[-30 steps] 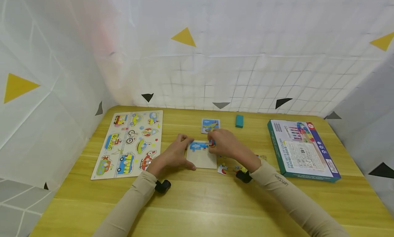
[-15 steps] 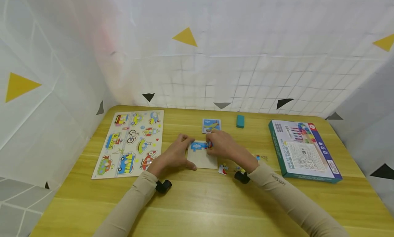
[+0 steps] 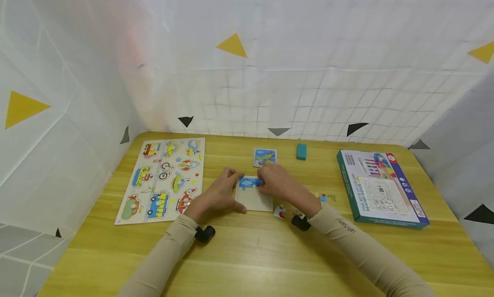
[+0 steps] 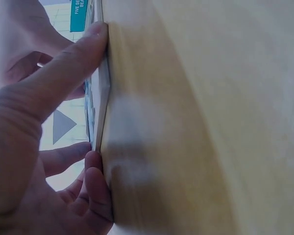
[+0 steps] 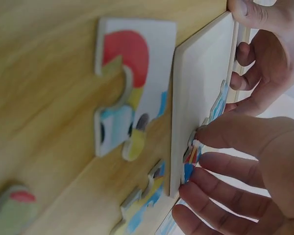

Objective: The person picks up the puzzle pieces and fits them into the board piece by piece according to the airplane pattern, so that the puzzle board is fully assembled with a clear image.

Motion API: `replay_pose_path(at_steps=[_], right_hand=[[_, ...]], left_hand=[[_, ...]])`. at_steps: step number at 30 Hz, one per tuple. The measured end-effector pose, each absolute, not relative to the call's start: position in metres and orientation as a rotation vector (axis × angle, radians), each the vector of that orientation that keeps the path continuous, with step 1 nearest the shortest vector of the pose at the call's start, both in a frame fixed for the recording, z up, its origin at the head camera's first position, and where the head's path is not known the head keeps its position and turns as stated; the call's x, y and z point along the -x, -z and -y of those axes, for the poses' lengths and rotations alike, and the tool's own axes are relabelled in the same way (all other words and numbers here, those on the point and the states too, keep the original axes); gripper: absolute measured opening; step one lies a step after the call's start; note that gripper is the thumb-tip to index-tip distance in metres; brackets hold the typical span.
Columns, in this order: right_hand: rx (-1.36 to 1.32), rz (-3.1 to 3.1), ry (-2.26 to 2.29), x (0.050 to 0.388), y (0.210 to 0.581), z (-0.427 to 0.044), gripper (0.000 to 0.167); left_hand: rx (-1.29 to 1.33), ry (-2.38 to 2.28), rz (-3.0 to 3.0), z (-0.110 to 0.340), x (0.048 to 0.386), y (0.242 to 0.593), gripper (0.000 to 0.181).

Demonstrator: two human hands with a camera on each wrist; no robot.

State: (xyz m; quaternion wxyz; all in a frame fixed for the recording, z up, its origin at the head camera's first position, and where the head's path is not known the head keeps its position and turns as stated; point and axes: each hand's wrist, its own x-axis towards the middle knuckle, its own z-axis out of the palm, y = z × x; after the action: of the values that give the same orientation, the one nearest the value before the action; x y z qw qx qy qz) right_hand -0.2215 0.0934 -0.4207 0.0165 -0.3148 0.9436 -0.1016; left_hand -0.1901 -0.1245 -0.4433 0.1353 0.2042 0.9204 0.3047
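A small wooden puzzle board (image 3: 252, 200) lies on the table, with blue sky pieces (image 3: 247, 183) along its far side. My left hand (image 3: 218, 193) holds the board's left side, thumb at the near corner and fingers towards the far one. At the board's far right corner, my right hand (image 3: 281, 184) pinches a puzzle piece (image 5: 190, 161) with red and blue on it; the fingers cover part of it. Beside the board's right edge lies a loose puzzle piece (image 5: 159, 63) with a red curve. More loose pieces (image 5: 149, 198) lie nearby, partly hidden under the right wrist in the head view.
Behind the board lies a small picture card (image 3: 265, 157), near a teal block (image 3: 301, 151). A large vehicle puzzle board (image 3: 160, 181) is at the left. A flat teal-edged box (image 3: 382, 190) lies at the right. White sheeting (image 3: 293, 95) encloses the table.
My right hand has shifted slightly left and settled lower at the far right corner with the piece. The left hand stays on the board.
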Motion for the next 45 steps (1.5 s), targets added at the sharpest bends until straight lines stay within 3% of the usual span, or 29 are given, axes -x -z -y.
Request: replay_pose_path(at_steps=[9,18,25,28,34,45], right_hand=[[1.013,-2.946,0.319,0.218,0.419,-0.091,0.037],[0.981,-2.962,0.377,0.217,0.418,-0.091,0.039],[0.949,-2.946,0.361,0.217,0.415,-0.089,0.051],[0.971,-2.930,0.370,0.218,0.415,-0.091,0.046],[0.979,-2.893,0.485,0.219,0.414,-0.102,0.008],[0.898,-2.892,0.462,0.209,0.401,-0.131,0.027]], left_hand=[[-0.598,-0.880,-2.658,0.125,0.189,0.443,0.110],[-0.590,-0.878,-2.661,0.124,0.188,0.443,0.110],[-0.602,-0.873,-2.657,0.124,0.189,0.442,0.109],[-0.599,-0.879,-2.657,0.124,0.189,0.442,0.110],[-0.606,-0.879,-2.658,0.124,0.189,0.443,0.110],[-0.581,-0.890,-2.644,0.125,0.188,0.442,0.112]])
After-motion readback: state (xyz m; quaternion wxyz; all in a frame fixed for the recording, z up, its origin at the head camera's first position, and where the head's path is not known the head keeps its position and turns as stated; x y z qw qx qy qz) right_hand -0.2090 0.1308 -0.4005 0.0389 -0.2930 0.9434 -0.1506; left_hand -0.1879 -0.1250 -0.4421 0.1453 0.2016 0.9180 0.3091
